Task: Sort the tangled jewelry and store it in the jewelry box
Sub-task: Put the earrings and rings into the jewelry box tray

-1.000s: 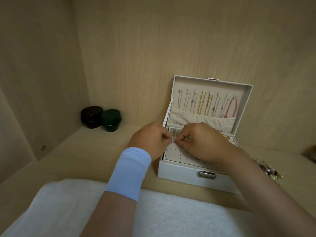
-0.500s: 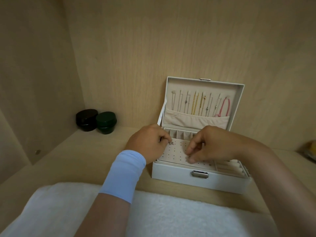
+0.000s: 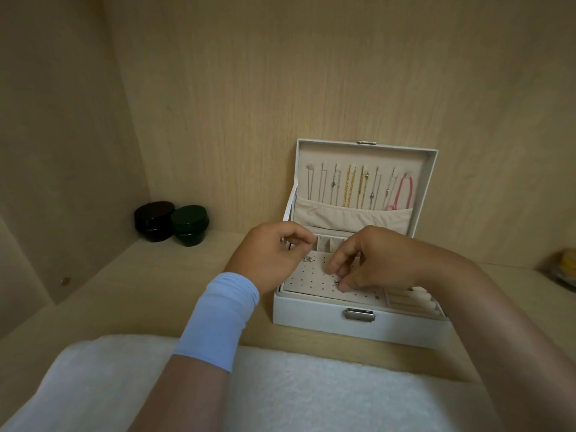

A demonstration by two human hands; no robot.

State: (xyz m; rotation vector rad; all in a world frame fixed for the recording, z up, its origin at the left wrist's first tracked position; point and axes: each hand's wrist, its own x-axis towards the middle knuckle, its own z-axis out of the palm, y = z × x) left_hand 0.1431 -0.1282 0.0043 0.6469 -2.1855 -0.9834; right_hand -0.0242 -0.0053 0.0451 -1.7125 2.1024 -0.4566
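The white jewelry box (image 3: 314, 316) stands open on the shelf, with several chains and a pink cord hanging inside its lid (image 3: 430, 188). Its perforated earring panel (image 3: 311, 279) carries a small silver earring (image 3: 307, 259) near the back left. My right hand (image 3: 374, 260) is over the panel and pinches a small silver stud (image 3: 337, 283) against the panel's front. My left hand (image 3: 268, 260) hovers at the box's left edge with fingers curled, and nothing shows in them.
Two round lidded pots, one black (image 3: 154, 221) and one dark green (image 3: 189, 225), stand in the shelf's back left corner. A white fluffy towel (image 3: 311, 394) lies along the front. A blurred yellowish object (image 3: 564, 269) sits at the far right edge.
My hands, joined over the panel's back left a second ago, have separated. My right hand moved to the panel's front with a stud. An earring now shows beside my left hand.
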